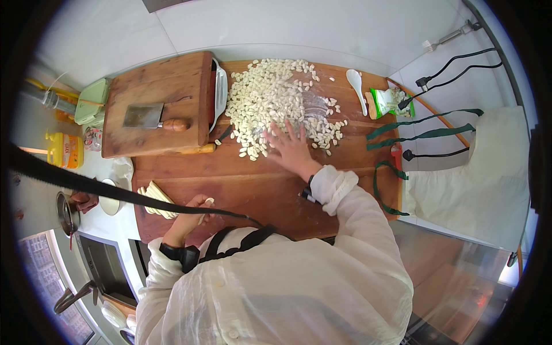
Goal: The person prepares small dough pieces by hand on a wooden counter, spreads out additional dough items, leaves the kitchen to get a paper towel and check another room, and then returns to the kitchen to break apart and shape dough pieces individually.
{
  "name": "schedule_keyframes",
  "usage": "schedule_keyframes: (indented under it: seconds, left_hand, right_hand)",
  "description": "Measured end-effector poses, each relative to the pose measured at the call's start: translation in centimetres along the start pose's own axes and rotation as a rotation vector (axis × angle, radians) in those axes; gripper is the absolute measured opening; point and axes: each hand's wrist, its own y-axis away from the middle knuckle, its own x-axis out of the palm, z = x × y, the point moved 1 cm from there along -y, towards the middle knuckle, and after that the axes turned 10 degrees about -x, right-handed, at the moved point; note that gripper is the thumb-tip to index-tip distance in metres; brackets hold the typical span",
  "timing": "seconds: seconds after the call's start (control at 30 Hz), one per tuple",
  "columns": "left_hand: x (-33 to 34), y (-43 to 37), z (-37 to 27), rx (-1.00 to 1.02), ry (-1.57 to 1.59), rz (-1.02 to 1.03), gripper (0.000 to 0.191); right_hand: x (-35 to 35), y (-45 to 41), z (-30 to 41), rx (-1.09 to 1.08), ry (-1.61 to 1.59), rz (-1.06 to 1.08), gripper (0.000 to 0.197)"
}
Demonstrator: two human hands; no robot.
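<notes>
A broad heap of small pale dough pieces (pixel 267 92), dusted with flour, covers the back of the wooden board (pixel 250 185). My right hand (pixel 290 146) lies palm down at the heap's near edge, its fingers spread over floury wood and loose pieces. Close to my body, my left hand (pixel 189 217) is curled around a short dough strip (pixel 210 201), whose pale end pokes out above the fingers. Beside it, at the board's left, rests a stack of dough strips (pixel 153 196); a black strap partly crosses the stack and this hand.
A cleaver (pixel 144 116) lies on a thick raised cutting board (pixel 172 82) at left, with a white-rimmed tray (pixel 221 92) behind its edge. To the right are a white spoon (pixel 357 88), a green packet (pixel 386 103) and an apron (pixel 474 185) with green straps.
</notes>
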Motion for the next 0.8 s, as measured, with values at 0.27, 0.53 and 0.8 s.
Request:
schedule_keyframes:
  seconds: [0.27, 0.53, 0.8]
  left_hand:
    - [0.5, -0.5, -1.3, 0.139, -0.216, 0.099, 0.019]
    - [3.4, 1.9, -1.7, 0.162, -0.19, 0.192, 0.021]
    - [2.7, 3.5, 0.7, 0.167, -0.076, 0.476, 0.025]
  right_hand:
    - [-4.6, -2.3, 2.5, 0.053, -0.646, -0.073, 0.051]
    - [-9.0, 1.4, 16.0, 0.023, -1.078, -0.346, 0.01]
    - [-8.5, 3.5, 19.0, 0.147, -1.351, -0.28, 0.009]
